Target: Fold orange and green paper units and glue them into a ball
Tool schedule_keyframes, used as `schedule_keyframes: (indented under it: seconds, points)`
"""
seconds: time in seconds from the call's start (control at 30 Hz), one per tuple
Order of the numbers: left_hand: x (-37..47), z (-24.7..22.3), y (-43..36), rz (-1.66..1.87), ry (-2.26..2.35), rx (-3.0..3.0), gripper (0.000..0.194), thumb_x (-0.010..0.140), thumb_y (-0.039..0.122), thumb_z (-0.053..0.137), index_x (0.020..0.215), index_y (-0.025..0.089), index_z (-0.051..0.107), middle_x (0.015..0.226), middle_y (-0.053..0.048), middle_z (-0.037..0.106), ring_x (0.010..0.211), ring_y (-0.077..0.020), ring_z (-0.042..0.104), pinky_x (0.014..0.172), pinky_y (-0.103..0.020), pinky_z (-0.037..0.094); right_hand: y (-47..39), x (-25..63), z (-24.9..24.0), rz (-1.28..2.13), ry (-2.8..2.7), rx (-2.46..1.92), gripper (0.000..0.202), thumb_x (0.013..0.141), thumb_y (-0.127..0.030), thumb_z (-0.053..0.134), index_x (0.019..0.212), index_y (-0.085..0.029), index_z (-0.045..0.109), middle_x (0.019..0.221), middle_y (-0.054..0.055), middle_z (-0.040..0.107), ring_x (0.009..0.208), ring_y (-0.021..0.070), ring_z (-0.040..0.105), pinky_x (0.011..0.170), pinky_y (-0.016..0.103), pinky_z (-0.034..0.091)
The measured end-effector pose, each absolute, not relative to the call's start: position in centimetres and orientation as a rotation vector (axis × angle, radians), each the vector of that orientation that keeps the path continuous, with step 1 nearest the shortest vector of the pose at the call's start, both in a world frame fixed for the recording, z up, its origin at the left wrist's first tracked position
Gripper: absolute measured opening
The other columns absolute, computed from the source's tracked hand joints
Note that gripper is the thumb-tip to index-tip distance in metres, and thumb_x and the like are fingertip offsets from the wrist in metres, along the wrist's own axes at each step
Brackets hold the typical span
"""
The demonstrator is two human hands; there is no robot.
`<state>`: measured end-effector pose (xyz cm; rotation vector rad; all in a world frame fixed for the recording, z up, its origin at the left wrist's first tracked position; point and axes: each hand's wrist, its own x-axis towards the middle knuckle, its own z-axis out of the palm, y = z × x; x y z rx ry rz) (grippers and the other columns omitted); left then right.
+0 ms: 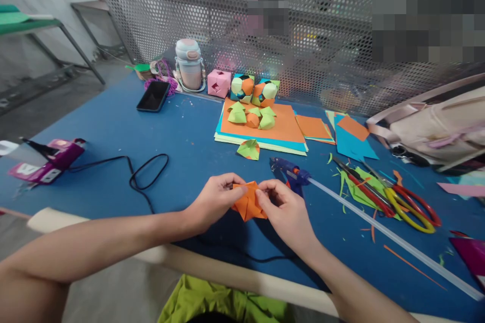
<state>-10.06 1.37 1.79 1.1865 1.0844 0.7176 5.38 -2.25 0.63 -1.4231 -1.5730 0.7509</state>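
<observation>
Between my two hands is a folded orange paper piece (249,203), held above the near part of the blue table. My left hand (220,198) pinches its left upper edge with thumb and fingers. On the right upper edge, my right hand (282,208) grips the same paper between thumb and fingers. A green and orange folded piece (249,149) lies on the table beyond my hands. Farther back, green and orange folded pieces (267,118) rest on a stack of coloured sheets (284,115). A blue glue gun (290,169) with a long clear stick lies beside my right hand.
Scissors (411,207) and paper scraps lie at the right, near a pale bag (428,121). A bottle (190,66), a pink paper cube (219,84) and a phone (153,96) stand or lie at the back. A black cable (132,176) crosses the left side.
</observation>
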Motion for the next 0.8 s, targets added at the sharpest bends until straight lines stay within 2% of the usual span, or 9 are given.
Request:
schedule_keyframes:
  seconds: [0.1, 0.2, 0.53, 0.8]
  points:
    - [-10.08, 1.83, 1.41, 0.717, 1.081, 1.206, 0.013, 0.068, 0.026, 0.058, 0.067, 0.013, 0.059, 0.058, 0.003, 0.052, 0.054, -0.0080, 0.045, 0.051, -0.020, 0.034, -2.38, 5.37, 0.58, 0.719, -1.601, -1.363, 0.010, 0.083, -0.020, 0.052, 0.087, -0.018, 0.061, 0.072, 0.001, 0.062, 0.063, 0.0123, 0.058, 0.058, 0.024, 0.048]
    - [-10.17, 1.96, 1.52, 0.714, 1.081, 1.220, 0.012, 0.068, 0.024, 0.057, 0.068, 0.013, 0.061, 0.059, 0.003, 0.054, 0.056, -0.0088, 0.046, 0.053, -0.021, 0.035, -2.46, 5.47, 0.68, 0.653, -1.663, -1.274, 0.012, 0.083, -0.015, 0.050, 0.084, -0.019, 0.062, 0.077, 0.002, 0.063, 0.069, 0.0123, 0.060, 0.063, 0.024, 0.049]
    - [-10.26, 2.27, 1.50, 0.679, 1.005, 1.051, 0.010, 0.065, 0.022, 0.060, 0.067, 0.012, 0.062, 0.061, 0.001, 0.059, 0.056, -0.0089, 0.051, 0.056, -0.021, 0.038, -2.56, 5.70, 0.99, 0.392, -1.888, -1.124, 0.025, 0.084, -0.006, 0.041, 0.088, -0.018, 0.063, 0.080, 0.005, 0.063, 0.073, 0.0140, 0.061, 0.066, 0.026, 0.051]
    - [-10.39, 2.26, 1.68, 0.650, 0.962, 1.043, 0.011, 0.062, 0.021, 0.063, 0.068, 0.012, 0.061, 0.061, 0.000, 0.060, 0.056, -0.0095, 0.053, 0.055, -0.022, 0.041, -2.65, 5.83, 0.80, 0.199, -2.024, -1.107, 0.026, 0.086, -0.008, 0.040, 0.094, -0.018, 0.063, 0.081, 0.007, 0.063, 0.076, 0.0155, 0.062, 0.068, 0.028, 0.052]
